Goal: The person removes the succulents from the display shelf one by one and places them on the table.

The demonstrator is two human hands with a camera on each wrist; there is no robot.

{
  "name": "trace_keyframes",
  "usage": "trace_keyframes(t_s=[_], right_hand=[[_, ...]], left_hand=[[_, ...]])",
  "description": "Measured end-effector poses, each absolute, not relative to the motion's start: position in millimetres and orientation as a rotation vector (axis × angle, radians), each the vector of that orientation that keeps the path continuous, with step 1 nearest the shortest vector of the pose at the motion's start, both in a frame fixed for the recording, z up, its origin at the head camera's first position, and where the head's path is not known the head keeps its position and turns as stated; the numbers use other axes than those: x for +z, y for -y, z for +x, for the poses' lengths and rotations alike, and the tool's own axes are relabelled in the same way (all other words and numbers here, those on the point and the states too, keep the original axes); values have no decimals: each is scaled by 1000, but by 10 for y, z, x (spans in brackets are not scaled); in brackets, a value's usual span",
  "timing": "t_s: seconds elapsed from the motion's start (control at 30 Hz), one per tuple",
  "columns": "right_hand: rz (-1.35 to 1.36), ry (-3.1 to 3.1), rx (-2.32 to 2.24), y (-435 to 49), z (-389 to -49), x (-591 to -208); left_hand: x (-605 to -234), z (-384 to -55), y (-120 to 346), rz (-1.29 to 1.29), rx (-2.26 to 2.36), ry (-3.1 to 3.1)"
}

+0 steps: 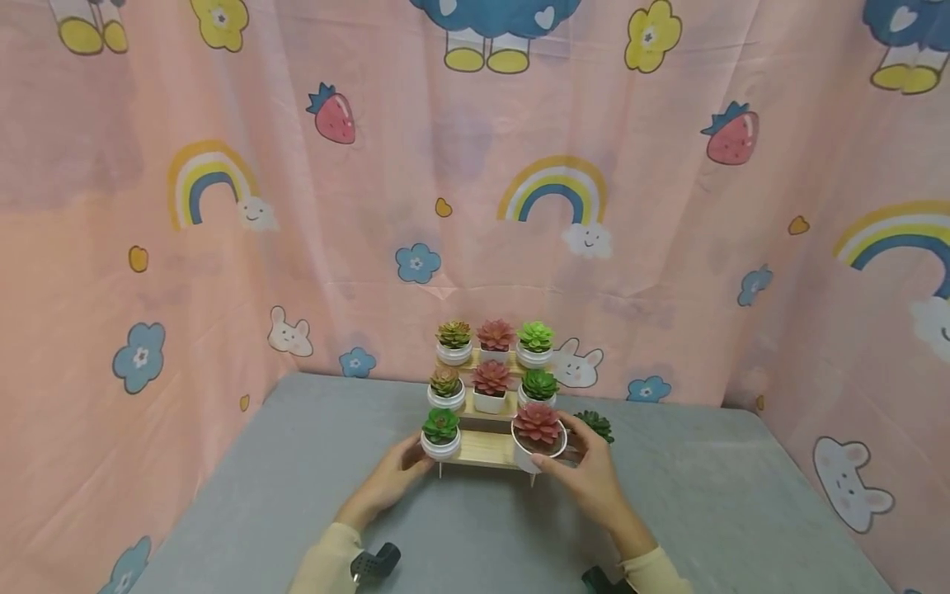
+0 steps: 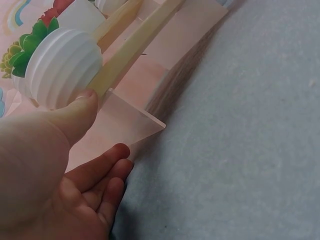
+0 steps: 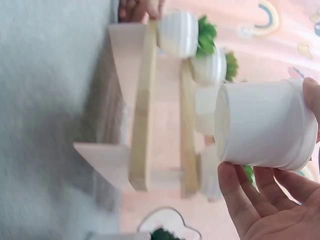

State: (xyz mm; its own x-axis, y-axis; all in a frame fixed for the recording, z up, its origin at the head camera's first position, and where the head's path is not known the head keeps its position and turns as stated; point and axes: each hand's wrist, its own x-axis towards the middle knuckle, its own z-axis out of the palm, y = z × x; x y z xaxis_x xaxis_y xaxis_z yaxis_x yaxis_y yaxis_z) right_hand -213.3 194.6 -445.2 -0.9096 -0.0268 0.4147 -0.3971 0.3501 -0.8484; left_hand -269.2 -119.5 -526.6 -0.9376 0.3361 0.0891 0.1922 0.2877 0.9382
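Note:
My right hand (image 1: 590,478) grips a white pot (image 3: 267,125) holding a pinkish-red succulent (image 1: 538,422), thumb on one side and fingers on the other. Tilted, the pot hangs over the right end of the lowest shelf (image 1: 486,448) of a three-step plant stand, its base showing apart from the wood. At the stand's left end is my left hand (image 1: 389,478); its thumb (image 2: 82,107) touches beside a ribbed white pot (image 2: 65,67) with a green succulent (image 1: 441,425), the other fingers relaxed near the clear side panel (image 2: 127,120).
Several small potted succulents fill the upper two steps, including a bright green one (image 1: 536,336) at top right. Behind my right hand, another dark green succulent (image 1: 596,425) stands on the grey table (image 1: 742,495). A pink patterned cloth (image 1: 475,165) hangs behind.

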Motion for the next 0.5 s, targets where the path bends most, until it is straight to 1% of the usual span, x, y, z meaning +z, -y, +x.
trace_keyframes(t_s=[0.2,0.5], right_hand=[[359,2270,1580,-2194,-2151,-4378],[179,2257,1521,-2452,-2138,-4233]], left_hand=[[-5272,-2686,1185,494,1742,-2421],[-5245,-2681,1186,506,1768,-2396]])
